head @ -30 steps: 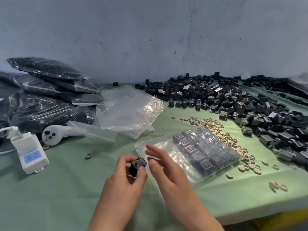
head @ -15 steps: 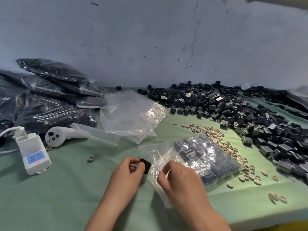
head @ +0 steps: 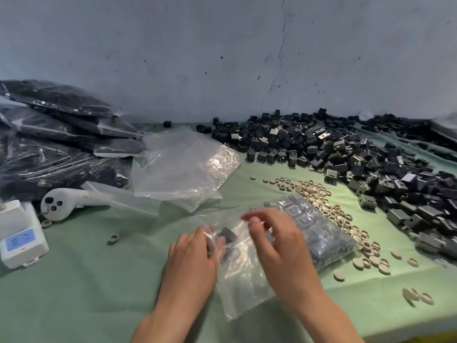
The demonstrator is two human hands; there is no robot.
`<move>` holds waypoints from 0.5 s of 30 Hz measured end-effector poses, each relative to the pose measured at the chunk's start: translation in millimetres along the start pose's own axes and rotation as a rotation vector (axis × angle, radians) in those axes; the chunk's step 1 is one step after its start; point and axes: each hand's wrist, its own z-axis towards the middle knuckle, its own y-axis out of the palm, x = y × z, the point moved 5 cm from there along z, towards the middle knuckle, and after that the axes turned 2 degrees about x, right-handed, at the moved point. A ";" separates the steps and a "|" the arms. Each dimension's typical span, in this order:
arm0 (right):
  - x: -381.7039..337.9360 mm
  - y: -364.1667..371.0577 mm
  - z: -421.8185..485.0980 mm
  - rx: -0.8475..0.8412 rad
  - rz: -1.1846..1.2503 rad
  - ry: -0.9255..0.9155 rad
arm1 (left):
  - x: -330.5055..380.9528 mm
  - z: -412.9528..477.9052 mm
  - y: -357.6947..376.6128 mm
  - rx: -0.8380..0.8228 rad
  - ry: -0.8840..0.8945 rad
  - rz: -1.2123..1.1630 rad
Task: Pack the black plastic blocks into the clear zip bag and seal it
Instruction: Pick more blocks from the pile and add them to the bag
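Note:
A clear zip bag lies on the green table in front of me, its far half filled with rows of black plastic blocks. My left hand reaches into the bag's open mouth and holds one black block between thumb and fingers, just inside the film. My right hand is over the bag with its fingers curled, pinching the upper film at the mouth and lifting it. A large loose pile of black blocks covers the table at the right and back.
Small beige discs are scattered right of the bag. Empty clear bags lie behind my hands. Packed bags are stacked at the left, with a white controller and a white device before them. The table edge runs near right.
My left hand has carried the black block rightwards from outside the bag into its mouth. My right hand took hold of the bag's upper film and raised it.

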 end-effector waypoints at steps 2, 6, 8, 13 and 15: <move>24.1 -11.7 14.5 0.037 -0.080 0.054 | -4.5 -4.5 -2.6 0.006 0.024 -0.024; 64.9 -22.5 26.7 0.015 -0.237 0.152 | -19.2 -5.7 -7.6 -0.009 0.018 0.038; 71.7 -21.3 31.4 -0.005 -0.280 0.145 | -22.9 -2.8 -8.4 -0.021 0.024 0.069; 80.3 -18.3 42.6 -0.040 -0.304 0.126 | -22.4 -4.2 -10.5 -0.063 0.126 -0.001; 83.6 -18.1 44.2 -0.051 -0.292 0.137 | -23.1 -5.2 -7.6 -0.113 0.185 0.001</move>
